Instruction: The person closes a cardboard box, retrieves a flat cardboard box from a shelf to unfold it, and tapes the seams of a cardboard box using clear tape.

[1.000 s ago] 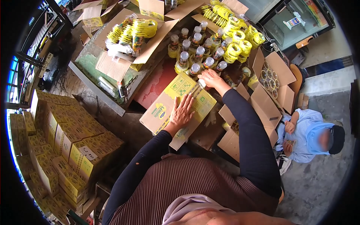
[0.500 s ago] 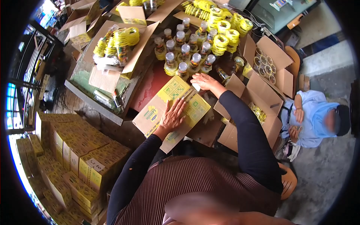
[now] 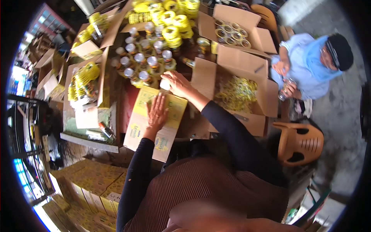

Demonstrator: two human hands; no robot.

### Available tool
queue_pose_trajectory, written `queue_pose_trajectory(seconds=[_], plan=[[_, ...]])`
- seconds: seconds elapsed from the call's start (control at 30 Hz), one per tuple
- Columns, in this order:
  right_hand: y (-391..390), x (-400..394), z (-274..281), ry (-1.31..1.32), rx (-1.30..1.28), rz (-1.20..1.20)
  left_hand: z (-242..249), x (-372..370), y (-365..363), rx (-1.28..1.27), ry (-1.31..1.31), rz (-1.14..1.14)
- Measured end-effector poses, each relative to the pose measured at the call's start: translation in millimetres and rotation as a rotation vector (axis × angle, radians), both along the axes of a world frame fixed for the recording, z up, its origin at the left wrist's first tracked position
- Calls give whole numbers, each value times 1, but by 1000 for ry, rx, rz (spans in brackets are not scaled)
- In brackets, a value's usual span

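A closed yellow-and-brown cardboard carton (image 3: 136, 129) printed with "Lemon" lies in front of me on the table. My left hand (image 3: 157, 113) rests flat on its top, fingers stretched out. At the carton's far edge, my right hand (image 3: 177, 83) has its fingers curled round a small whitish object (image 3: 165, 84); what kind it is does not show clearly. Just beyond stand several clear-lidded jars (image 3: 143, 75) with dark labels and yellow rings about their bases.
Stacked yellow rings (image 3: 172, 29) stand at the back. An open box of tape-like rolls (image 3: 247, 43) and another of yellow wrappers (image 3: 245, 94) are on the right. A person (image 3: 309, 65) sits beyond them, near an orange chair (image 3: 297, 143). Stacked cartons (image 3: 89, 181) fill the lower left.
My view has swung, so the table and boxes appear shifted left and the orange chair shows more fully. My left hand stays on the carton; my right hand remains by its far edge.
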State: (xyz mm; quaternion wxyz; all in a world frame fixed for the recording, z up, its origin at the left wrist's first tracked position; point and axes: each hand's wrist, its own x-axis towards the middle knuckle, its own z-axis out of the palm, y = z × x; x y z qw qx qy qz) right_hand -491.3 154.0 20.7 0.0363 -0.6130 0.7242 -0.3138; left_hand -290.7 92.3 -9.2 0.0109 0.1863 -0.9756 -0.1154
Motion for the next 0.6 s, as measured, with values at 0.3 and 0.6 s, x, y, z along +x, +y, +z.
queue_pose_trajectory(seconds=[0.3, 0.6], plan=[[252, -17, -23, -148, -80, -690, -3, -1, -7, 43, 94, 12], [363, -27, -33, -390, 260, -681, -5, -74, -81, 280, 343, -39]])
